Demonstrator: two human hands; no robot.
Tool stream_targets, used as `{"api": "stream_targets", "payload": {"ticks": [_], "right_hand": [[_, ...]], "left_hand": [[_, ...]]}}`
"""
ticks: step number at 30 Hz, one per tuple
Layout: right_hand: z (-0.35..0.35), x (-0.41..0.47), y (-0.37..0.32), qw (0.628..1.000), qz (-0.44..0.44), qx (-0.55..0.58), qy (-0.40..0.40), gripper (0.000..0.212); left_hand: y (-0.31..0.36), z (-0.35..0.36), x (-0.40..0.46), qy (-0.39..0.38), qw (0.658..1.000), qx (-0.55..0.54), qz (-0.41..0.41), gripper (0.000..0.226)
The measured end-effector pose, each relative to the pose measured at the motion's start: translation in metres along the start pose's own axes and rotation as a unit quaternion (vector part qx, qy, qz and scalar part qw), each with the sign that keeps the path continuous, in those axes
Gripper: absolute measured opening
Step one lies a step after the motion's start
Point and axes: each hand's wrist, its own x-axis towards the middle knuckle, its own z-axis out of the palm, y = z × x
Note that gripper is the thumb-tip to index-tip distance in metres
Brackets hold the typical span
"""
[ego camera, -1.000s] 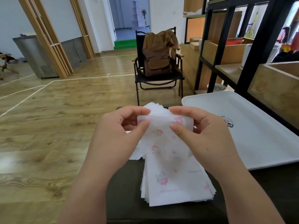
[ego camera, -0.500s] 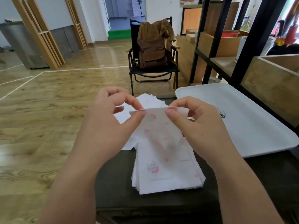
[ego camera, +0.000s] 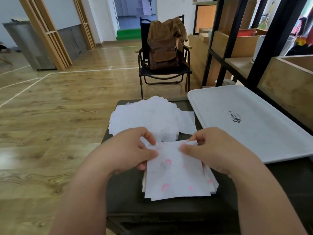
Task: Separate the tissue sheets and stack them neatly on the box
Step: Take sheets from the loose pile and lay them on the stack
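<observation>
A white tissue sheet with pink prints point(ego camera: 176, 170) lies on top of a near stack of printed tissues point(ego camera: 212, 184) on the dark box point(ego camera: 125, 192). My left hand point(ego camera: 128, 150) pinches the sheet's far left corner between thumb and fingers. My right hand point(ego camera: 215, 150) pinches its far right corner. Beyond my hands spreads a loose, fanned pile of plain white separated sheets point(ego camera: 149, 116) on the far end of the box.
A white tray point(ego camera: 264, 133) lies to the right of the tissues, beside a black-framed wooden shelf unit point(ego camera: 254, 48). A black folding chair point(ego camera: 162, 75) with a brown backpack point(ego camera: 163, 48) stands ahead on the wooden floor point(ego camera: 50, 116).
Both hands have come down and toward me with the sheet's top edge. The far pile of separated sheets, earlier hidden behind my hands, is in full view.
</observation>
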Motion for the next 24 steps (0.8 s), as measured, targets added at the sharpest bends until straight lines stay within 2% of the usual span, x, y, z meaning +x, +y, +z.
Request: {"api": "stream_targets", "payload": {"ticks": [3,5,7,9,10,12,15,17,20,22,24], "right_hand": [[0.005,0.003,0.001,0.998,0.010,-0.058,0.025,0.027],[0.005,0.004,0.000,0.996,0.017,-0.080,0.041,0.027],[0.004,0.004,0.000,0.995,0.016,-0.077,0.054,0.030],[0.001,0.004,0.000,0.996,0.003,-0.051,0.073,0.031],[0.000,0.004,0.001,0.996,-0.006,-0.032,0.086,0.031],[0.000,0.004,0.002,0.993,-0.026,0.000,0.113,0.029],[0.002,0.007,0.002,0.989,-0.048,0.037,0.134,0.027],[0.002,0.008,0.003,0.988,-0.056,0.045,0.140,0.027],[0.001,0.010,0.005,0.988,-0.057,0.027,0.140,0.026],[0.001,0.010,0.007,0.989,-0.055,0.020,0.138,0.027],[0.000,0.011,0.009,0.989,-0.053,0.022,0.139,0.028]], "left_hand": [[-0.008,-0.003,0.003,-0.003,1.000,0.015,-0.019,0.014],[-0.014,-0.009,0.005,0.033,0.999,-0.022,-0.030,0.018],[-0.022,-0.012,0.012,0.142,0.988,-0.052,-0.020,0.015],[-0.029,-0.010,0.021,0.270,0.962,-0.034,0.002,0.013],[-0.033,-0.008,0.025,0.298,0.954,-0.022,0.017,0.016],[-0.039,-0.001,0.034,0.267,0.962,0.000,0.055,0.034],[-0.041,0.010,0.040,0.147,0.985,0.058,0.074,0.069],[-0.039,0.013,0.040,0.100,0.989,0.080,0.075,0.078],[-0.042,0.002,0.029,0.110,0.989,0.094,0.042,0.080],[-0.047,-0.013,0.019,0.147,0.980,0.128,0.042,0.068],[-0.047,-0.019,0.014,0.152,0.975,0.148,0.058,0.050]]}}
